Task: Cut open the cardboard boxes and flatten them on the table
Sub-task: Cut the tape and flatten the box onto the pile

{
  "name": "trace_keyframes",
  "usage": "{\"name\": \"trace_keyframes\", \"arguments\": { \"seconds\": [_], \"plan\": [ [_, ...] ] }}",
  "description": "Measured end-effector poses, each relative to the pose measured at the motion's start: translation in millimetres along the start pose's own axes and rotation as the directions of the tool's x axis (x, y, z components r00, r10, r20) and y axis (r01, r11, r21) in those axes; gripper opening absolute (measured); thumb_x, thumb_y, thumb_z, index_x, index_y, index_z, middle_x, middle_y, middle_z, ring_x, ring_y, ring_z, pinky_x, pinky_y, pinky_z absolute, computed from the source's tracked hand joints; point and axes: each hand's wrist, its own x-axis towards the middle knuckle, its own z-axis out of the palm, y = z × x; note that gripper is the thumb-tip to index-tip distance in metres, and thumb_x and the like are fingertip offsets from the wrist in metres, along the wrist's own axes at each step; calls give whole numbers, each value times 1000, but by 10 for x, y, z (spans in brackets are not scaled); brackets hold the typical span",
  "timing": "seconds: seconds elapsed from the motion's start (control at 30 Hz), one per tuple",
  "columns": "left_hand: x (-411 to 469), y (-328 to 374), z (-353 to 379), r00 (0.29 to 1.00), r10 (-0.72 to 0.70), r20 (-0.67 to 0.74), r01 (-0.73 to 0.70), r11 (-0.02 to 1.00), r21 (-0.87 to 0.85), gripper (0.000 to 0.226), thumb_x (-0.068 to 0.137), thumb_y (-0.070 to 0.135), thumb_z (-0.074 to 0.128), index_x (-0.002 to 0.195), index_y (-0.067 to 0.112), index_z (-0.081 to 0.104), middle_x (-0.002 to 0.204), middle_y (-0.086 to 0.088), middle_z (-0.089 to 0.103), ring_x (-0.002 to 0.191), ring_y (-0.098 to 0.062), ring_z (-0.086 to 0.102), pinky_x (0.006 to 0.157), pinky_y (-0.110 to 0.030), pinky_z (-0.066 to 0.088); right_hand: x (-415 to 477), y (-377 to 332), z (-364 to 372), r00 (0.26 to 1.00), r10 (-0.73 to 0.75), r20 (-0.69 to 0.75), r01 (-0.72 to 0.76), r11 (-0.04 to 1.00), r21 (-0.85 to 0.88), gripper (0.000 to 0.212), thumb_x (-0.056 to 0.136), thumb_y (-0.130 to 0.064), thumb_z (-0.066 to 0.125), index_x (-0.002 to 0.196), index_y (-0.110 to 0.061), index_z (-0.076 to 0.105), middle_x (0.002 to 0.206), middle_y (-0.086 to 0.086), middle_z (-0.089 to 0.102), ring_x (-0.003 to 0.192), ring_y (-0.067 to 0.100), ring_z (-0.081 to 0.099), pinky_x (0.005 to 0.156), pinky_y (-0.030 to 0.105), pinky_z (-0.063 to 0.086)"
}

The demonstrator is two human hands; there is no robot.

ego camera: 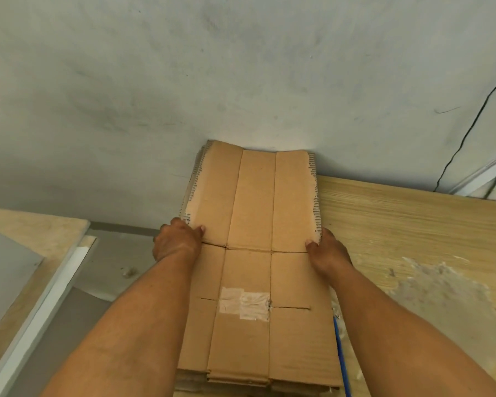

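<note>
- light is soft, even and moderately bright, with no hard highlights or glare.
- the source itself is out of frame; the wall (241, 67) reads a flat, pale grey-blue.
- a faint, diffuse shadow sits beside the far right edge of the flattened cardboard (255, 224).
- wide-angle distortion bows the wall and the desk (413, 224) edge, strongest toward the corners.
- the picture is slightly soft overall, with smeared detail on the forearms near the bottom edge.

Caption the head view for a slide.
Both hands, left hand and right hand, grip a flattened cardboard stack on the table.
</note>
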Motion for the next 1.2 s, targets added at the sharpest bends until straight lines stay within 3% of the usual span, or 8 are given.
{"name": "trace_keyframes", "arguments": {
  "seconds": [0.2, 0.3, 0.37, 0.43, 0.6, 0.8, 0.97, 1.2],
  "plan": [
    [-91, 140, 108, 997, -51, -58, 60, 983, 174, 60, 98, 51, 52, 142, 13, 38, 140, -16, 43, 127, -34, 42, 96, -47, 42, -150, 305, -183, 1000, -3, 12, 4, 996, -88, 55, 101, -47, 49, 148, -19, 44, 146, 11, 50, 129, 28, 50, 99, 32, 42],
    [-238, 247, 184, 926, 355, -130, -279, 874, 398, 54, 97, 47, 51, 142, 20, 35, 140, -14, 42, 126, -33, 42, 95, -48, 44, -256, 492, -298, 999, 12, 40, -8, 993, -116, 40, 101, -48, 47, 126, -19, 58, 125, 8, 61, 104, 22, 58, 85, 29, 47],
    [-392, 399, 285, 758, 652, 16, -593, 679, 434, 57, 96, 53, 49, 144, 25, 36, 145, -9, 39, 129, -30, 39, 100, -46, 41, -354, 680, -389, 995, 33, 96, -15, 984, -177, 28, 100, -45, 50, 108, -21, 60, 111, 4, 63, 91, 17, 57, 76, 28, 47],
    [-568, 553, 429, 653, 739, 165, -727, 550, 411, 59, 95, 59, 48, 143, 26, 39, 146, -6, 38, 132, -29, 37, 105, -46, 36, -454, 842, -453, 980, 53, 190, 0, 963, -269, 19, 96, -42, 56, 97, -23, 60, 104, 0, 63, 89, 15, 59, 74, 27, 48],
    [-785, 745, 641, 729, 624, 281, -667, 555, 497, 58, 97, 58, 45, 143, 23, 39, 144, -6, 38, 132, -29, 37, 106, -48, 35, -624, 1005, -354, 900, 163, 404, 115, 805, -582, 25, 88, -41, 63, 88, -17, 60, 94, 4, 64, 84, 18, 59, 73, 29, 51],
    [-1022, 872, 637, 754, 603, 260, -618, 517, 592, 54, 101, 52, 42, 144, 21, 38, 144, -8, 40, 132, -29, 39, 106, -47, 33, -682, 1179, -247, 918, 128, 376, 179, 710, -681, 37, 92, -40, 60, 117, -13, 61, 118, 8, 61, 101, 25, 61, 75, 32, 47],
    [-1448, 1024, 877, 679, 696, 235, -673, 461, 579, 52, 100, 54, 42, 143, 23, 39, 143, -6, 41, 130, -27, 40, 105, -45, 36, -684, 1611, -770, 973, 103, 206, 53, 772, -634, 43, 93, -50, 56, 122, -18, 56, 118, 6, 59, 102, 24, 61, 75, 33, 47],
    [-2367, 1511, 1419, 531, 830, 170, -758, 375, 533, 51, 99, 58, 42, 142, 30, 41, 143, 1, 44, 130, -22, 42, 106, -40, 36, -577, 2780, -1819, 984, 100, -146, -164, 824, -542, 26, 100, -30, 48, 123, -19, 57, 120, 6, 62, 107, 26, 62, 72, 31, 42]
  ]
}}
